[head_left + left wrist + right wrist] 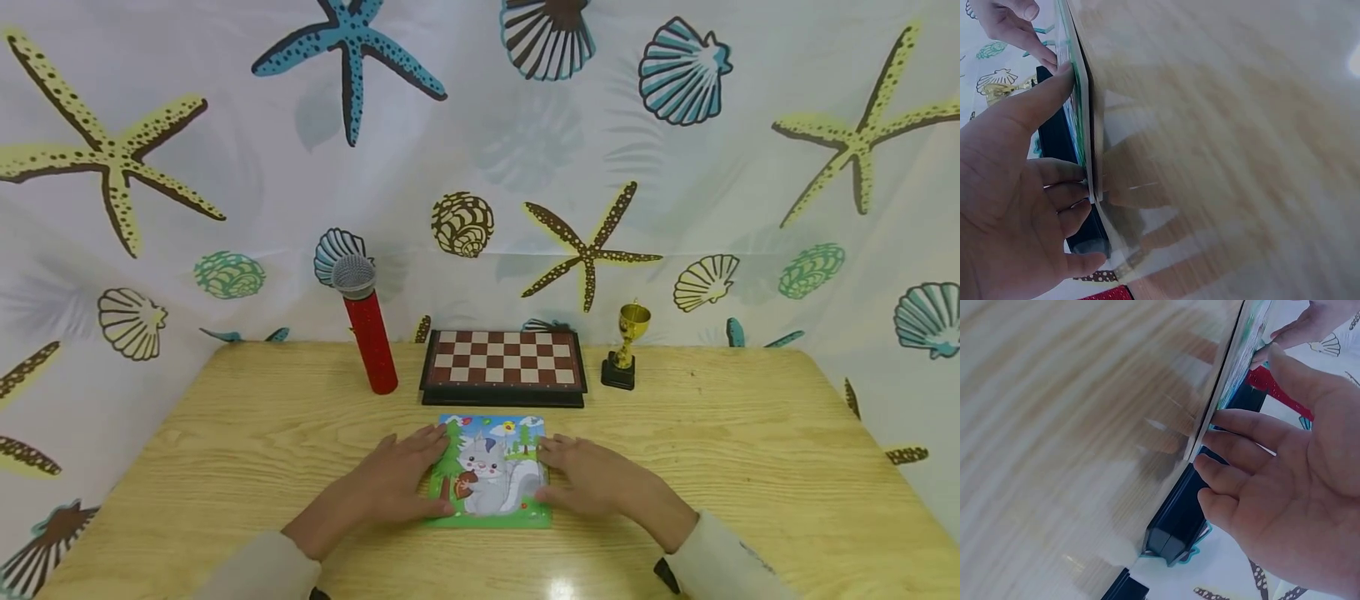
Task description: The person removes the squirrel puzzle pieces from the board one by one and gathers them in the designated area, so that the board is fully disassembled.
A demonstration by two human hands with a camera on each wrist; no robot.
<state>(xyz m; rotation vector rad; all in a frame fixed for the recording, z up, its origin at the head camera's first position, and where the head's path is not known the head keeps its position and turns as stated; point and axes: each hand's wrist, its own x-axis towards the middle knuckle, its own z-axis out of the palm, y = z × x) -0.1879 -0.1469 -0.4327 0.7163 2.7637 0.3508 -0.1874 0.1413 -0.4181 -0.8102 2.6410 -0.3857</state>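
A square picture board (pixel 491 479) with a cartoon squirrel holding an acorn lies flat on the wooden table. My left hand (pixel 405 475) is at its left side, fingertips along the edge and thumb over the lower left corner. At the opposite side, my right hand (pixel 592 479) touches the right edge with loosely extended fingers, its thumb near the lower right. In the left wrist view the board's pale edge (pixel 1087 125) shows side-on against the left fingers. The right wrist view has the right fingertips up against the board's side (pixel 1225 375).
Behind the picture board stands a brown-and-white checkered game board (pixel 502 358) with a dark case. A red microphone (pixel 371 342) with a grey head is upright at its left, and a small gold trophy cup (pixel 626 333) on a black base at its right. A shell-and-starfish cloth (pixel 420 158) hangs behind.
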